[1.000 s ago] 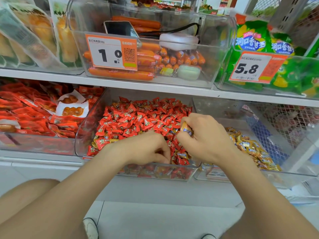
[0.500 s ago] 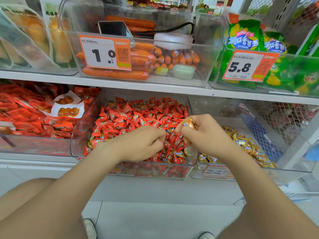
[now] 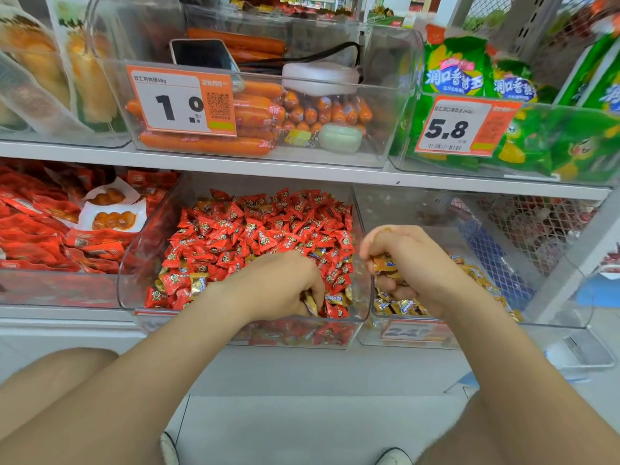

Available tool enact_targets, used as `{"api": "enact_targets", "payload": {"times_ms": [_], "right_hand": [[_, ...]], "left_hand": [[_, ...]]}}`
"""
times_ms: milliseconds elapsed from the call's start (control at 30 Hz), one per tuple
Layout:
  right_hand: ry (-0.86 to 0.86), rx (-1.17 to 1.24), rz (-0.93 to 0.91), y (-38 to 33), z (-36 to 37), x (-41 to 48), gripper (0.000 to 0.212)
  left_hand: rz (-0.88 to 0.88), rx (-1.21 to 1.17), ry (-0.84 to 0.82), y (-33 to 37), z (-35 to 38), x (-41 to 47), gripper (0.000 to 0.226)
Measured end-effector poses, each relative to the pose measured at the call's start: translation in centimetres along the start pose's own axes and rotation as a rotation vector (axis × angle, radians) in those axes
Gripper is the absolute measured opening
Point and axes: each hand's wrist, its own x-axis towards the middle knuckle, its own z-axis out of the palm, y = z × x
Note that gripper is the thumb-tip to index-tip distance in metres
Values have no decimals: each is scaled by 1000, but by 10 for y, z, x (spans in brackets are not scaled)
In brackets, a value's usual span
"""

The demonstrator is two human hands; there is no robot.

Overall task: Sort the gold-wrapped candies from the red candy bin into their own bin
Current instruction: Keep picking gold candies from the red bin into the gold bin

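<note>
Left hand (image 3: pixel 278 283) is placed in the front right corner of the red candy bin (image 3: pixel 134 260), centre of frame; fingers (image 3: pixel 317 283) curled, one gold-wrapped candy (image 3: pixel 310 302) pinched at the tips. Right hand (image 3: pixel 412 263) is held over the gold bin (image 3: pixel 396 206), right of centre; fingers curled round several gold candies (image 3: pixel 382 265). A gold pile (image 3: pixel 402 305) is seen beneath it. Stray gold pieces (image 3: pixel 198 283) are noted among the red candies (image 3: pixel 255 229), lower left of the red bin

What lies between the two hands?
Head view: a strip of red candies and the adjoining clear walls of the red candy bin and gold candy bin.
</note>
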Motion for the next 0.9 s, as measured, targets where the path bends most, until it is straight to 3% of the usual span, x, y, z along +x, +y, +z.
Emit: {"api": "enact_targets", "payload": {"times_ms": [200,400,633,900], "right_hand": [[91,-45,-33,9,-6,3,52],[78,-113,-203,10,-2,-1,18],[149,-125,-259,18,-7,10,20],[168,-161,-171,30,-20,17,15]], "left_hand": [[-28,-287,64,3,-2,-6,17],[-109,-410,93,5,-3,-16,9],[-96,-336,147,16,-1,4,27],[55,-386,-158,24,11,34,9]]}}
